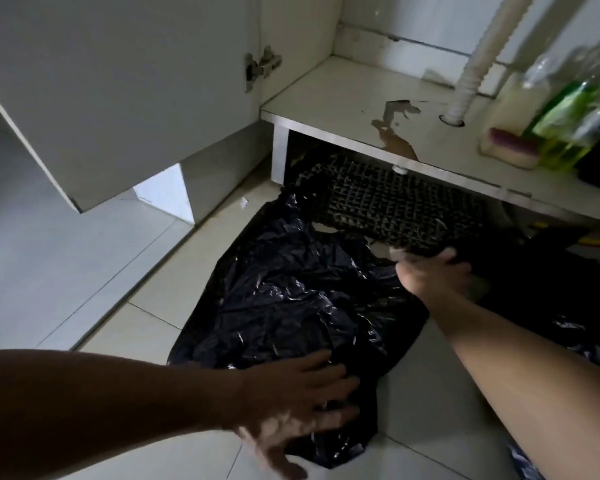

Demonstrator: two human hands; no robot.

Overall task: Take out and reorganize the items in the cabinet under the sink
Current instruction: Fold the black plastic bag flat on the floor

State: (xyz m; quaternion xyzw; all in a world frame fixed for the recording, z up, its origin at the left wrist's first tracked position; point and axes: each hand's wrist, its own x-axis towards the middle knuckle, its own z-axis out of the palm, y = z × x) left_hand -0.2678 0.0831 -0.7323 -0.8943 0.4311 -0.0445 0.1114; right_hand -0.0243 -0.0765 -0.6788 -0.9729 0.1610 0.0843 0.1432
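Observation:
A crumpled black plastic bag [291, 299] lies spread on the tiled floor in front of the open cabinet. My left hand [291, 407] rests flat on its near end, fingers apart. My right hand [433, 271] is closed on the near edge of a black grid mat [395, 199] that sticks out from the gap under the cabinet floor [343, 98]. On that cabinet floor, at the right, stand a pale yellow bottle [520, 102] and a green bottle [568, 119], with a purple and yellow sponge [513, 147] in front.
The cabinet door [118, 81] hangs open at the left. A white corrugated drain hose [478, 60] drops through a hole in the cabinet floor, whose surface is peeled near the front edge. More black plastic and a dark object lie at the right.

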